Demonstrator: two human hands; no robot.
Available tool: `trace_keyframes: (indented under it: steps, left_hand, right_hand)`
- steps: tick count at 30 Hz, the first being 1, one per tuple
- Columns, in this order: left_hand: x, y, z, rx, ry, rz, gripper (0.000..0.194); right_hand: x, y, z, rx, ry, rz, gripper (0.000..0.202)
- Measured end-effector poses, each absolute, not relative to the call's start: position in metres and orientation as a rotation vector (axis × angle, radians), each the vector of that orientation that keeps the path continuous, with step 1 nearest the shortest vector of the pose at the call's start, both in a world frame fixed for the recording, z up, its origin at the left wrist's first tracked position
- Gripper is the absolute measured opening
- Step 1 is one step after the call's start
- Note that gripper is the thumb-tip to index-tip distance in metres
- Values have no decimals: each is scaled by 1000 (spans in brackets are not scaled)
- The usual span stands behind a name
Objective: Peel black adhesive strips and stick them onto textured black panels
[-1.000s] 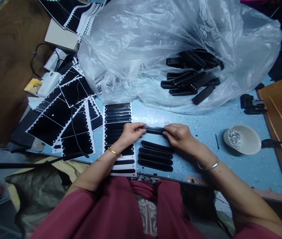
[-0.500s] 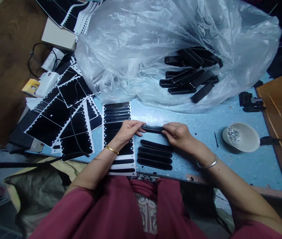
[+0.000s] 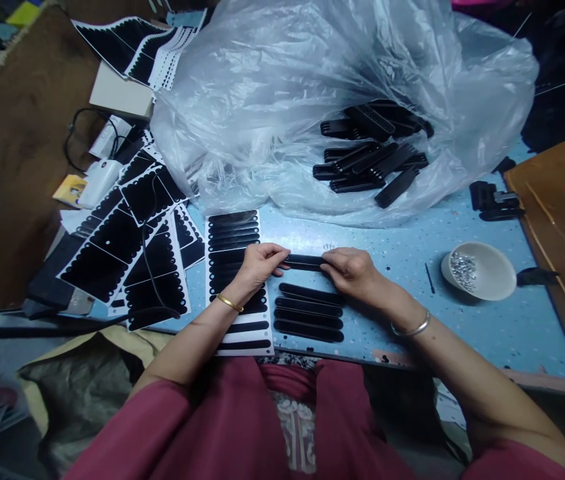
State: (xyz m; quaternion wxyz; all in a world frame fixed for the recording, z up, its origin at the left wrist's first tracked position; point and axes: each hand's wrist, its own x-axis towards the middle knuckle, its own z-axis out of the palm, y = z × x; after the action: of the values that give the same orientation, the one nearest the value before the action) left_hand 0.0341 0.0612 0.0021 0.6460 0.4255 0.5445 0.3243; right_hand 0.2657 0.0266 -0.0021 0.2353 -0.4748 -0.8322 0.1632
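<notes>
A slim black strip (image 3: pixel 305 262) is held level above the blue table, one end in each hand. My left hand (image 3: pixel 262 265) pinches its left end, with the forearm crossing a white sheet of black stickers (image 3: pixel 233 235). The right end is between the thumb and fingers of my right hand (image 3: pixel 350 267). Just below the held strip, several similar black strips (image 3: pixel 308 313) lie in a stacked row on the table. The fingertips hide both ends of the held piece.
A large clear plastic bag (image 3: pixel 262 100) with many black pieces (image 3: pixel 362 157) covers the back. Sticker sheets (image 3: pixel 105 250) overlap at the left, with a black cable across them. A white bowl (image 3: pixel 497 272) of small metal parts stands at the right.
The camera view has shifted slightly. Both hands still hold the strip; it appears tilted a little, and the round mark at its left end is now hardly visible.
</notes>
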Motion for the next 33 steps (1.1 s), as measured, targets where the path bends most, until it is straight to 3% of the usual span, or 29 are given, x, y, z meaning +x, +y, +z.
trace_keyframes:
  steps: [22,33]
  left_hand:
    - [33,62,-9,1057,1228,752,30]
    - [32,62,-10,1069,1228,758,29]
  right_hand:
    - [274,26,2,-1405,-2005,828,14]
    - [276,22,-5,-1381,-2042,711,18]
